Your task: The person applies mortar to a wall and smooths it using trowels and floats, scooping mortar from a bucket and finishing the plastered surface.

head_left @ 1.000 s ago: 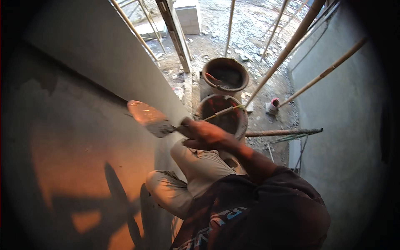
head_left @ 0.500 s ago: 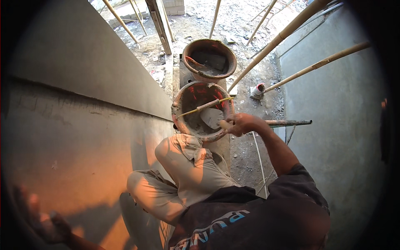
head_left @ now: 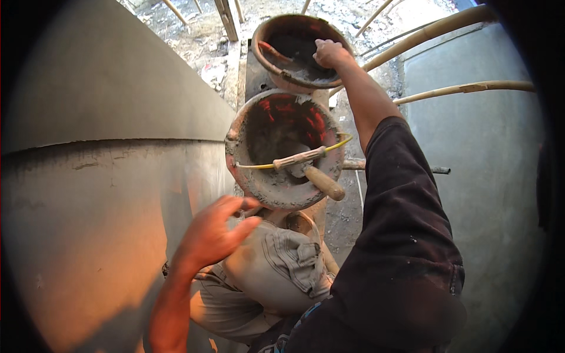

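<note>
Right hand (head_left: 331,54) over far bucket (head_left: 287,81), fingers curled, grasp hard to tell; left hand (head_left: 220,230) beside near bucket (head_left: 279,199), fingers parted; trowel (head_left: 325,183) inside.

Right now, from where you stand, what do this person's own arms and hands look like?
The left hand and right hand wear no gloves. Over the right upper arm is a loose, creased dark sleeve with a few pale specks, ending near the elbow. The left forearm is uncovered; its sleeve is out of view.
</note>
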The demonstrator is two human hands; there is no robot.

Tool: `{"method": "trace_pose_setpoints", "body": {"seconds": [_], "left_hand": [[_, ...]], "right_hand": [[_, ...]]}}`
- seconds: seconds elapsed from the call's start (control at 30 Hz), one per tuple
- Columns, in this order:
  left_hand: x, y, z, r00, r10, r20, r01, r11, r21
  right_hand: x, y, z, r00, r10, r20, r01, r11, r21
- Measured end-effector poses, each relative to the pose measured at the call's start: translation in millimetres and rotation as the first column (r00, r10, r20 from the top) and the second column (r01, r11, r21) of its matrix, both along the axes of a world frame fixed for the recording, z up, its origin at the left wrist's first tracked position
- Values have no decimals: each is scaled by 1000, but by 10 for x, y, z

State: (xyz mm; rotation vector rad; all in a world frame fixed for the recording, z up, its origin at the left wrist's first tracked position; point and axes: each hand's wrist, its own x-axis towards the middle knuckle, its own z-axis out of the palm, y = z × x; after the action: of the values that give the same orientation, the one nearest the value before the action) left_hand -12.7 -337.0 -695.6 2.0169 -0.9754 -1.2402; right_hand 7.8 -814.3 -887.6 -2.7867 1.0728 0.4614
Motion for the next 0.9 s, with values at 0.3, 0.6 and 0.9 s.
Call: {"method": "trace_pose_setpoints", "body": {"seconds": [0.3,0.6,0.9], "left_hand": [[-913,-1110,-693,875,-457,158,475,874,-105],[-890,-938,-779,695,-191,693,401,903,-153],[-409,-738,-894,858,-262,441,23,878,477]], "right_hand": [[41,-3,-227,995,36,-97,-24,992,123],[-176,25,289,851,-95,516,-15,978,206],[-1940,265,2059,741,-577,344,-99,412,906]]}}
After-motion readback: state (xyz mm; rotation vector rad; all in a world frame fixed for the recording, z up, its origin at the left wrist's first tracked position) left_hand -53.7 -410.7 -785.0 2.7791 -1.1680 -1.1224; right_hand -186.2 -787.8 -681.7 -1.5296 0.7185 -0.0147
